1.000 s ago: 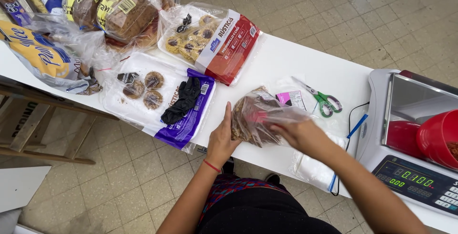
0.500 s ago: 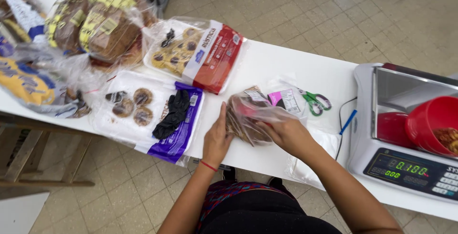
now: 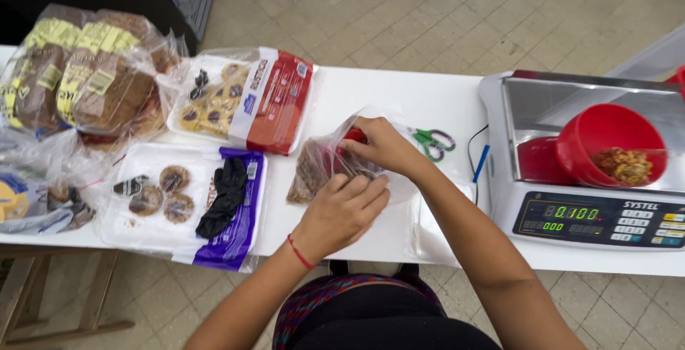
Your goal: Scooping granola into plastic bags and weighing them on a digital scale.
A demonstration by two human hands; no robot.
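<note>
Flanking hands point(image 3: 360, 179): cookie trays point(image 3: 214, 200), scissors point(image 3: 432, 141), scale point(image 3: 592, 171)

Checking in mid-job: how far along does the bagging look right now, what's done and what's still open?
Done: the clear bag already holds brown food. In hand: the left hand and right hand both grip the bag's top edge, apparently closing it. Left: a red cup on the scale has food in it, and both cookie trays lie open.
</note>
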